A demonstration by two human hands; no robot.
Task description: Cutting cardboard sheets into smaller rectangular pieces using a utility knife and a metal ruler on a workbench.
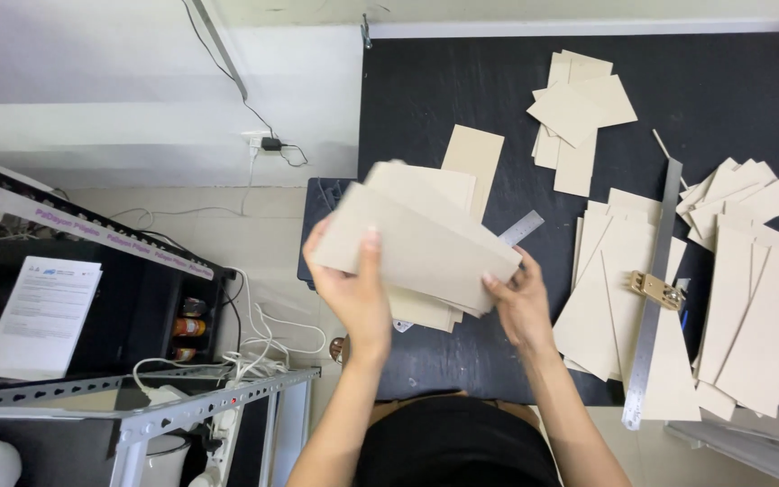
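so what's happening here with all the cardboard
A person holds a stack of beige cardboard sheets above a black table, left hand gripping its near edge, right hand at its right end. Cut cardboard pieces lie in piles around, with a long metal ruler among them.

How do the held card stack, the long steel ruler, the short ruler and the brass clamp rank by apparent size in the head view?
1. Card stack, though it is nearest the camera, so its lead is unsure.
2. Long steel ruler.
3. Short ruler, partly hidden.
4. Brass clamp.
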